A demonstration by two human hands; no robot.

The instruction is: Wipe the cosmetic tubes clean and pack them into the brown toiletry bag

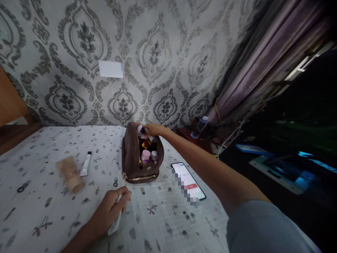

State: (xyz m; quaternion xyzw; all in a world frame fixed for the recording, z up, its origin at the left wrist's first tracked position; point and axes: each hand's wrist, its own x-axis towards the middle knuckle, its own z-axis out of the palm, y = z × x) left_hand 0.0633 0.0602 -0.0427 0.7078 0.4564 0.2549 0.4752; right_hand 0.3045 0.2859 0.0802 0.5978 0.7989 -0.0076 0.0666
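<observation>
A brown toiletry bag stands unzipped on the patterned white sheet, with several cosmetics inside, among them a pink-capped container and a grey-capped bottle. My right hand reaches to the far end of its opening. The fingers there are bent beside a pale pink item; whatever they grip is partly hidden. Nearer to me, my left hand is closed around a crumpled white wipe or cloth, which hangs below the palm. To the left lie a beige squeeze tube and a slim white tube with a black cap.
A phone with a lit screen lies right of the bag, under my right forearm. A clear bottle stands near cables at the back right. Patterned wallpaper rises behind the bed, with a purple curtain to the right.
</observation>
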